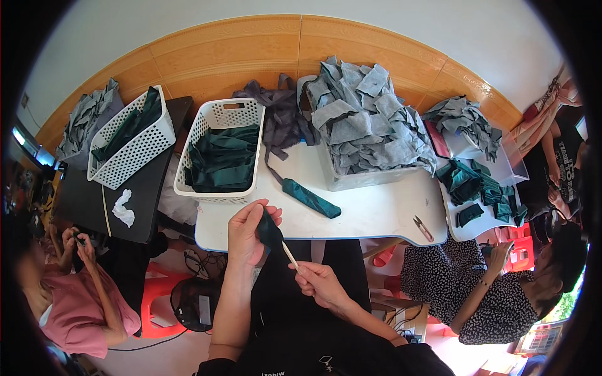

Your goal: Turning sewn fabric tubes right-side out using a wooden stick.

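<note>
A: Cloth sleeve [269,230], dark green, head view: it hangs in front of the person's chest, just below the near edge of the white bench [364,216]. The left hand [248,235] is clamped on its upper end; the right hand [320,282] is closed around a thin pale stick [290,255] whose tip goes into the sleeve.

B: What could go wrong from here?

A: Judging by the grip, the stick could poke through the fabric or a seam if pushed hard, since only fingertips steady the sleeve. The sleeve could also slide off the stick and drop to the lap or floor.

B: Anything nearby that adds risk?

A: A finished green roll [311,198] lies on the bench near the edge, and small snips [422,228] sit close to the corner; an elbow could knock either off. The white basket [221,153] of green pieces stands well clear.
</note>
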The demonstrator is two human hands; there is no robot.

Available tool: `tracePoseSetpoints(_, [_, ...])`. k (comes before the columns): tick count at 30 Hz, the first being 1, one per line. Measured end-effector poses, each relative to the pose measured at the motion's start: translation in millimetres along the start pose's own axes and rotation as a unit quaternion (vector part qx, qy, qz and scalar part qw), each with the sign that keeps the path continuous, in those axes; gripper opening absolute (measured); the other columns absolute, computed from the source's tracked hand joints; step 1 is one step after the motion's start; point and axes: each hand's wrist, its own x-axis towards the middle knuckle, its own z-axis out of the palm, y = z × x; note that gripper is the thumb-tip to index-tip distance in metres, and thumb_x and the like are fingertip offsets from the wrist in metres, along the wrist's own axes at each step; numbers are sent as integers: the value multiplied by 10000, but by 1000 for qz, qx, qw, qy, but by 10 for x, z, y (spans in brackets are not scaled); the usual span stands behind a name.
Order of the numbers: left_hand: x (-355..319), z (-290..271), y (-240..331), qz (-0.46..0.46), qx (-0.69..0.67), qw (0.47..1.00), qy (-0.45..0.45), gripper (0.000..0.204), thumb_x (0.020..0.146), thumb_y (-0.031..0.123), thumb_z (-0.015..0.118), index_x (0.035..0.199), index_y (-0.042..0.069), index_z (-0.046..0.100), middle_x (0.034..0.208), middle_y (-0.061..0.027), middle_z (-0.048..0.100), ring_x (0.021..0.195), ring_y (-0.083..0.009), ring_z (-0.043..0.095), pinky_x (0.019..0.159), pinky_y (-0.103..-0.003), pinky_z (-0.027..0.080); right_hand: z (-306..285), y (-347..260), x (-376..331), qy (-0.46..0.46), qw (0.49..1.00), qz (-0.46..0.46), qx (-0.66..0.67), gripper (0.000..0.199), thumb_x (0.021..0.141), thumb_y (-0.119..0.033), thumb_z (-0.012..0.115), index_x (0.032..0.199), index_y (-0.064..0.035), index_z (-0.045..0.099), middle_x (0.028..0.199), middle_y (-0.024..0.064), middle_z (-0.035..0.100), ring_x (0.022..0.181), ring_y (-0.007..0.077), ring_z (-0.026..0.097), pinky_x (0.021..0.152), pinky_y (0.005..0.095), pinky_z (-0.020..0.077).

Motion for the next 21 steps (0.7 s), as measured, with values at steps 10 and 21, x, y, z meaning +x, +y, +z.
tracePoseSetpoints(10, [-41, -75, -252, -30, -76, 996, -28, 190, 922, 148, 599, 1009, -19, 619, 862, -138, 681, 825, -256, 681, 772, -387, 574, -1, 51, -29, -14, 999, 14, 39, 269, 986, -164, 494, 1183, -7, 587, 682, -12, 426, 534, 52, 290, 463, 195, 232])
tracePoseSetpoints(21, [21, 80, 51, 2, -84, 995, -46, 225, 937, 134, 569, 1114, -1, 602, 1002, -165, 663, 946, -283, 662, 802, -419, 572, 16, -90, 83, -2, 1000, -14, 19, 276, 989, -151, 487, 1200, 1, 577, 704, -19, 443, 530, 41, 292, 460, 189, 232])
